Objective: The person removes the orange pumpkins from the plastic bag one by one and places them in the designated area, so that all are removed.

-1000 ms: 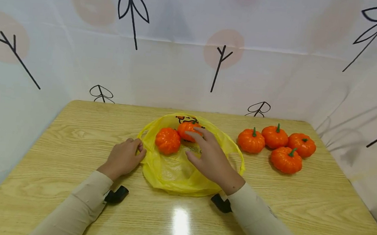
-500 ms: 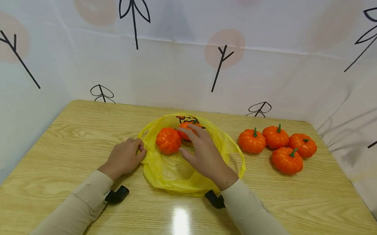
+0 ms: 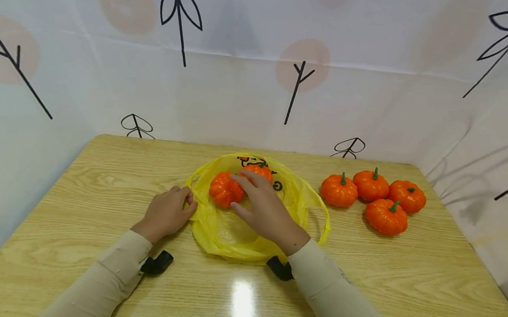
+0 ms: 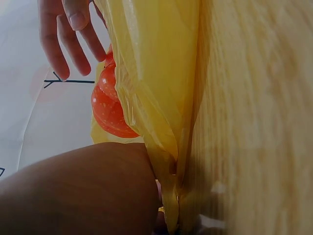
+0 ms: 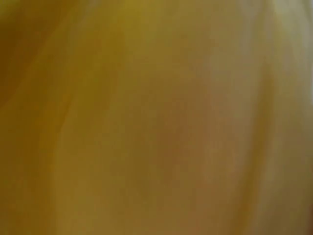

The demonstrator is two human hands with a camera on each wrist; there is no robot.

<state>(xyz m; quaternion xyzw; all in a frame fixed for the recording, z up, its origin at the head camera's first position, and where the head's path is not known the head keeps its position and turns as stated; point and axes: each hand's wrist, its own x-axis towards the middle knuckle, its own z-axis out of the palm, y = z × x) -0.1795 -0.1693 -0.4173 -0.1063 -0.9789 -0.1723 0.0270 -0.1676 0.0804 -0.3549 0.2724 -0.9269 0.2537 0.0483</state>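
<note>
A yellow plastic bag (image 3: pixel 228 235) lies spread with its mouth facing up in the middle of the table. My left hand (image 3: pixel 168 211) pinches its left edge near a handle loop. Inside the bag sit two small orange pumpkins: one pumpkin (image 3: pixel 225 191) at left, and another pumpkin (image 3: pixel 259 172) farther back, partly covered by my right hand. Over the bag, my right hand (image 3: pixel 267 213) has its fingers loosely spread, fingertips right by the left pumpkin. In the left wrist view, the fingers (image 4: pixel 73 49) of that hand hang beside the red-orange pumpkin (image 4: pixel 110 105). Blurred yellow plastic (image 5: pixel 146 122) fills the right wrist view.
Several orange pumpkins with green stems, including a front pumpkin (image 3: pixel 386 217), cluster on the right of the wooden table (image 3: pixel 109 185). A white patterned cloth (image 3: pixel 232 95) hangs behind the table. The bag's right handle loop (image 3: pixel 326 227) lies beside my right forearm.
My right hand has moved left, from the back pumpkin towards the left one, uncovering more of the print inside the bag. My left hand has stayed at the bag's edge.
</note>
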